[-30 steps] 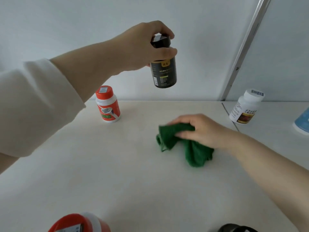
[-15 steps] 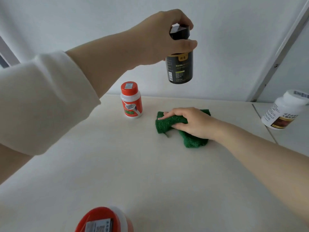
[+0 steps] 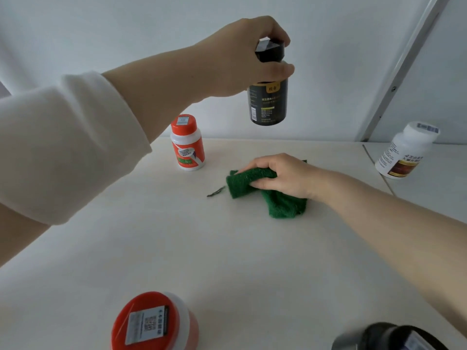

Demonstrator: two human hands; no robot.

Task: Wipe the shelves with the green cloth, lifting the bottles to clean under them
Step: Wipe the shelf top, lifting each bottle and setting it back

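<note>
At the far left your white sleeve [image 3: 63, 147] was pushed up the forearm, and that arm reached across above the shelf [image 3: 227, 261]. Near the front edge stood a red-lidded bottle [image 3: 151, 322], seen from above with a label on its lid. Further back, close to the wall [image 3: 101, 34], a red-capped bottle [image 3: 188, 144] stood upright. To its right your left hand [image 3: 242, 54] gripped the black bottle [image 3: 267, 102] around its cap, holding it upright in the air, well clear of the shelf. Below it a thin dark strand [image 3: 216, 192] lay on the surface just beside the green cloth [image 3: 252, 183], which sat bunched on the shelf towards the back. Your right hand [image 3: 283, 175] lay on top of the cloth, fingers curled over a rolled fold and grasping it. At the bottom right corner a blurred dark object [image 3: 386, 337] showed only in part. A slanted metal post [image 3: 404, 69] rose behind, and past a seam in the surface a white bottle [image 3: 404, 152] stood at the far right.
</note>
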